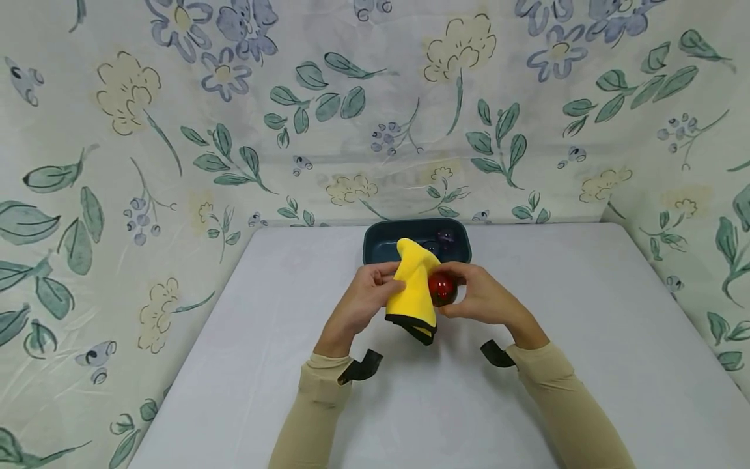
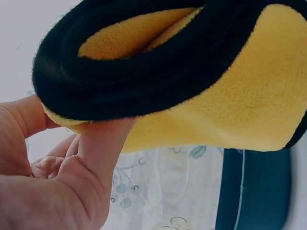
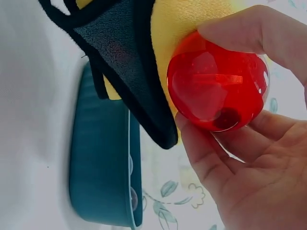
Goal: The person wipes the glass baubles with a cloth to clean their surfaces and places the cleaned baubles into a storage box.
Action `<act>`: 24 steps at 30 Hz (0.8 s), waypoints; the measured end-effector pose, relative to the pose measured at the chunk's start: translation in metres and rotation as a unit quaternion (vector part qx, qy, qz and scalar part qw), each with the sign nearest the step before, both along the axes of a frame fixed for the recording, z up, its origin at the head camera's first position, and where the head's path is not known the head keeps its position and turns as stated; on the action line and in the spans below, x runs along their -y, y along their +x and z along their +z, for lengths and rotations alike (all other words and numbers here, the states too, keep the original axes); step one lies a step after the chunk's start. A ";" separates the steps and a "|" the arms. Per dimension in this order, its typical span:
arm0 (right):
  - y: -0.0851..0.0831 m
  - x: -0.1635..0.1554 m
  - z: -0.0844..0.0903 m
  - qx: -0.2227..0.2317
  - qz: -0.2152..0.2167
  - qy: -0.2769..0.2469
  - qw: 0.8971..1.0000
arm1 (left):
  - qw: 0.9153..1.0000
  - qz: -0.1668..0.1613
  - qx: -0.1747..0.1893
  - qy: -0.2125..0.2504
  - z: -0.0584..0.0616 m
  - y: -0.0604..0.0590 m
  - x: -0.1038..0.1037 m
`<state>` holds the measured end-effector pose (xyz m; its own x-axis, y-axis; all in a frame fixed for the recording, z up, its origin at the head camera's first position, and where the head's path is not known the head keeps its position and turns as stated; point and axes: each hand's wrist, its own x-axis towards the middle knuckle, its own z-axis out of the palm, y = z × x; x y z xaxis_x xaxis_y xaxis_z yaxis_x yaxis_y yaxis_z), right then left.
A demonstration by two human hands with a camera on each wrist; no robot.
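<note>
My left hand [image 1: 374, 290] pinches a folded yellow cloth [image 1: 412, 286] with black edging, thumb on the near side. In the left wrist view the cloth [image 2: 249, 91] hangs in rolled folds above the thumb. My right hand [image 1: 483, 296] grips a shiny red ball [image 1: 442, 288] between thumb and fingers. Seen from the right wrist, the glossy, see-through red ball [image 3: 218, 84] lies right against the cloth [image 3: 168, 24], with a dark spot low on its surface. Both hands are raised just in front of a dark teal bin.
The teal bin [image 1: 381, 250] stands at the table's back edge, partly hidden by the cloth and hands. Inside it, at the right, are dark purplish round things [image 1: 445, 237]. A white table [image 1: 281, 293] spreads around it, with a floral curtain [image 1: 328, 150] behind.
</note>
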<state>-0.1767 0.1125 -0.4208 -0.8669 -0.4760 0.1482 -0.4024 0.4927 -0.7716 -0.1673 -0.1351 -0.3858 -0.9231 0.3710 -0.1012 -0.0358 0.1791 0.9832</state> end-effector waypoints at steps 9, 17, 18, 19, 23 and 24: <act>0.004 0.001 0.003 0.006 0.029 -0.032 0.999 | 1.000 0.001 0.003 -0.001 0.001 -0.002 0.006; 0.008 0.000 0.005 0.004 0.052 -0.054 0.997 | 1.000 0.011 0.003 -0.004 0.002 -0.001 0.006; 0.008 0.000 0.005 0.007 0.054 -0.059 0.997 | 1.000 0.011 0.003 -0.006 0.001 -0.001 0.006; 0.008 0.001 0.006 0.009 0.057 -0.064 0.996 | 1.000 0.011 0.002 -0.008 0.000 -0.002 0.005; 0.010 0.002 0.008 0.012 0.065 -0.083 0.994 | 1.000 0.007 -0.002 -0.017 -0.002 -0.001 0.003; 0.010 0.002 0.009 0.011 0.067 -0.088 0.994 | 1.000 0.006 -0.003 -0.019 -0.002 -0.001 0.002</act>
